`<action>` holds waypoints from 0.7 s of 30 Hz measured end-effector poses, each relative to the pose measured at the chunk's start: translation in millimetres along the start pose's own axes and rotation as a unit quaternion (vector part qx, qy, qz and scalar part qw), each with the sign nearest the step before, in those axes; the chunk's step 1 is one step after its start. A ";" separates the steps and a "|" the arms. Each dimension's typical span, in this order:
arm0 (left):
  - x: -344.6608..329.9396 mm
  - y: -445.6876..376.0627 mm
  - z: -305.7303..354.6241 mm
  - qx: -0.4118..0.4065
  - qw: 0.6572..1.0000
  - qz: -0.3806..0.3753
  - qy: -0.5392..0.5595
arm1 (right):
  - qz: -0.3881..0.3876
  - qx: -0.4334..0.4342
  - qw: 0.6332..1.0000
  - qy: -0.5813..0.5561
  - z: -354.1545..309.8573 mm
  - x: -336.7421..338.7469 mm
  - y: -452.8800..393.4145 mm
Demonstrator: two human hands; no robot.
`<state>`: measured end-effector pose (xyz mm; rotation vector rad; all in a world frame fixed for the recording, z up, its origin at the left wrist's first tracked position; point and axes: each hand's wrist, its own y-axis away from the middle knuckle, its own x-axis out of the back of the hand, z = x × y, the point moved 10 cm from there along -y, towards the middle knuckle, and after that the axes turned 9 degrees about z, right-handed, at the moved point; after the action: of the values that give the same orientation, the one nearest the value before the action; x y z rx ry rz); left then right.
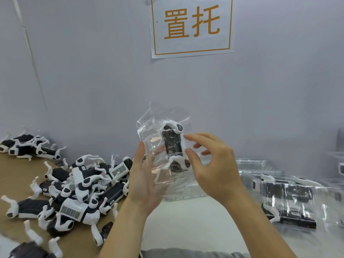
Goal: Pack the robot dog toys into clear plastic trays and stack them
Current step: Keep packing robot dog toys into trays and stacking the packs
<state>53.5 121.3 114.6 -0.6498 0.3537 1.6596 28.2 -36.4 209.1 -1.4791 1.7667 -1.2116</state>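
I hold a clear plastic tray (149,131) upright in front of me, with one black-and-white robot dog toy (172,144) inside it. My left hand (143,175) supports the tray from behind and below, thumb up along its left edge. My right hand (210,164) pinches the tray's right side beside the toy, thumb and fingers curled on it. A heap of loose robot dog toys (78,190) lies on the brown cardboard at the left. Packed trays with toys (286,198) lie at the right.
Empty clear trays (251,164) stand behind my right hand against the grey wall. More loose toys (28,146) lie at the far left by the wall. A paper sign (191,25) hangs on the wall. The white table surface (195,220) shows between my arms.
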 end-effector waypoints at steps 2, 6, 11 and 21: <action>3.7 0.4 1.0 -0.013 0.998 0.027 -0.046 | -0.006 0.000 1.000 -0.004 -1.2 -1.9 0.3; -0.2 4.5 4.6 -0.032 0.994 0.031 -0.100 | -0.051 -0.024 0.998 0.005 4.4 -12.5 4.2; -6.1 7.0 5.5 -0.035 0.993 0.023 -0.106 | -0.063 -0.033 0.997 0.001 8.7 -13.5 5.3; -3.9 3.7 7.7 -0.077 0.977 0.059 -0.189 | -0.026 -0.079 0.997 -0.003 26.6 3.8 -0.1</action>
<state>48.6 121.8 122.5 -0.4177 -0.0116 1.8939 49.6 -47.9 197.6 -1.6257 1.8668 -1.1143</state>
